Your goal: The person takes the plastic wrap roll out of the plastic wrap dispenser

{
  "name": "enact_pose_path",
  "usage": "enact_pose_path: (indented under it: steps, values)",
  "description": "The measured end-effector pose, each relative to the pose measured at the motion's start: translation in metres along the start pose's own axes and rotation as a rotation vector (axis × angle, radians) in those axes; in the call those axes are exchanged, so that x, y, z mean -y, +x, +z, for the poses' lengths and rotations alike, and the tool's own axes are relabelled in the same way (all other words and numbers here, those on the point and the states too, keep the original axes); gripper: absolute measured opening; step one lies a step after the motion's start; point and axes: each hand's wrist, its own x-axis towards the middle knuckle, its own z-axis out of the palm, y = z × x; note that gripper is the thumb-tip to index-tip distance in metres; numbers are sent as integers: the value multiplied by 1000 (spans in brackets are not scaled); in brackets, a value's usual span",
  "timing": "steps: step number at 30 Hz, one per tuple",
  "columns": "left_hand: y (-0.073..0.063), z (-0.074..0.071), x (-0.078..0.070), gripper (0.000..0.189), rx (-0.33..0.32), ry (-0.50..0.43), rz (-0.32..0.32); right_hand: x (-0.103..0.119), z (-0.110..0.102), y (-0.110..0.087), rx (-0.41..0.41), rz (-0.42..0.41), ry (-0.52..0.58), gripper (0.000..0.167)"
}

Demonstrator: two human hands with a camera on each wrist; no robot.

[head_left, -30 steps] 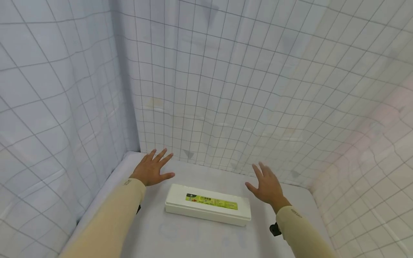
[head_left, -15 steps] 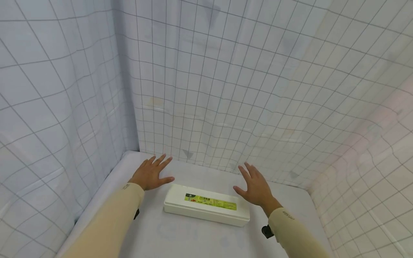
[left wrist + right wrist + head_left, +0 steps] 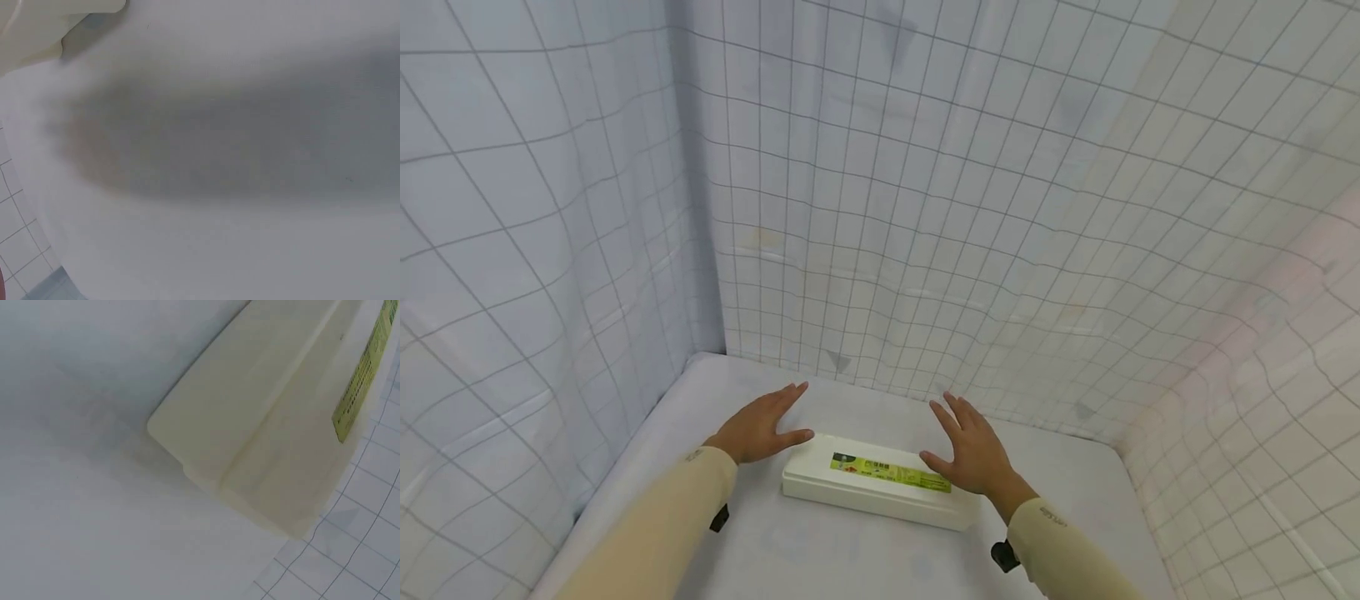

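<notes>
A long white lidded box (image 3: pixel 872 502) with a yellow-green label (image 3: pixel 891 472) lies on the white table, slightly slanted. My left hand (image 3: pixel 762 427) is spread above the box's left end, its thumb overlapping the lid's corner in the head view. Over the right end of the box hovers my right hand (image 3: pixel 972 450), fingers apart, the thumb crossing the label's end. Neither hand holds anything. In the left wrist view only a corner of the box (image 3: pixel 37 31) shows, beside the arm's shadow. One end of the box (image 3: pixel 250 425) fills much of the right wrist view.
White cloth walls with a grid of dark lines (image 3: pixel 880 208) stand behind the table and on both sides. The white tabletop (image 3: pixel 820 558) ends at the back wall. Each wrist carries a small black camera mount (image 3: pixel 1004 556).
My right hand has moved left, from beside the box to over its right end. My left hand has come slightly right and nearer, its thumb now overlapping the lid. The box lies still.
</notes>
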Motion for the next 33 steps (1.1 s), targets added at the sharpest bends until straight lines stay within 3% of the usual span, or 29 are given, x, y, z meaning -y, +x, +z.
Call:
enact_pose_path:
  steps: [5,16,28,33]
  values:
    - [0,10,-2,95,59,-113,-34,7,10,-5,5,-23,21,86]
    - [-5,31,1,113,112,-199,-107,19,29,-11,64,1,64,88]
    - [-13,54,3,136,106,-264,-148,30,45,-15,122,-16,107,95]
    - [-18,63,6,139,89,-284,-133,32,54,-14,156,-26,113,97]
